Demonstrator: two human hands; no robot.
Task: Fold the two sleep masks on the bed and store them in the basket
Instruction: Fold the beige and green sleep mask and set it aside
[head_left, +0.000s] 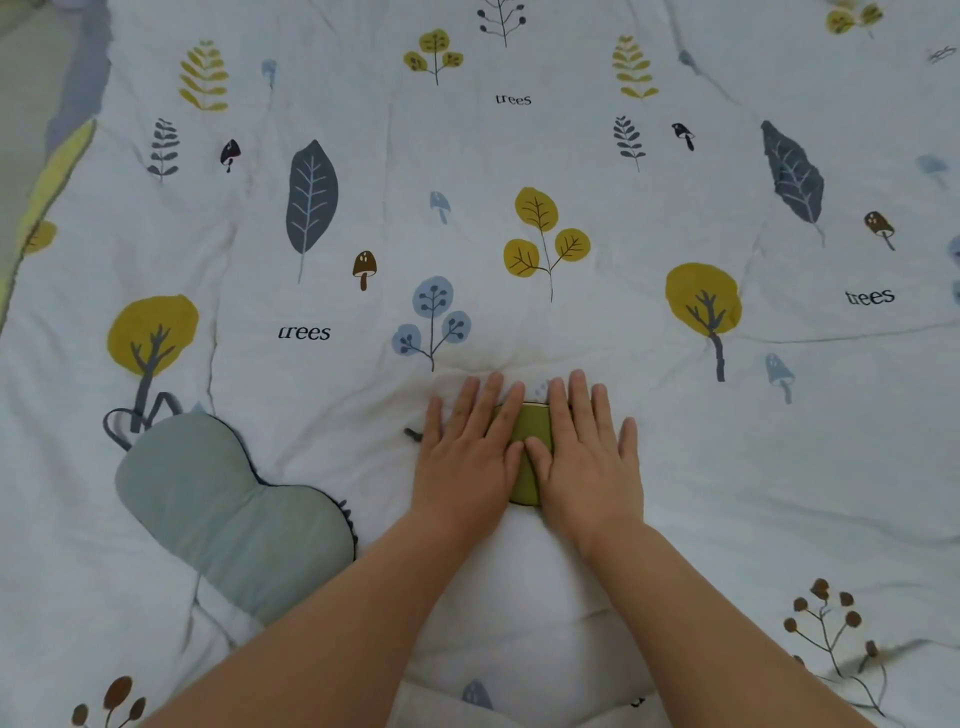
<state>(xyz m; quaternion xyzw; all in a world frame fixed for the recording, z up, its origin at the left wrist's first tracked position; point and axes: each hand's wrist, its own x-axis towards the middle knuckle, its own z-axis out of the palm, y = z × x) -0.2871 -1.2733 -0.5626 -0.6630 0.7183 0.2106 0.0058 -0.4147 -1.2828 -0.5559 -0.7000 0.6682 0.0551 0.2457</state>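
A green sleep mask (530, 431) lies folded small on the bed, mostly hidden under my hands. My left hand (467, 447) presses flat on its left part, fingers spread. Pressing flat on its right part is my right hand (589, 457); the two thumbs meet over the mask. A dark strap end (413, 434) pokes out to the left of my left hand. A grey-green sleep mask (228, 514) lies unfolded at the lower left, its dark strap (130, 421) looped behind it. No basket is in view.
The bed is covered by a white quilt (519, 260) printed with leaves, trees and mushrooms. The quilt's left edge (47, 192) runs down the left side, with floor beyond it.
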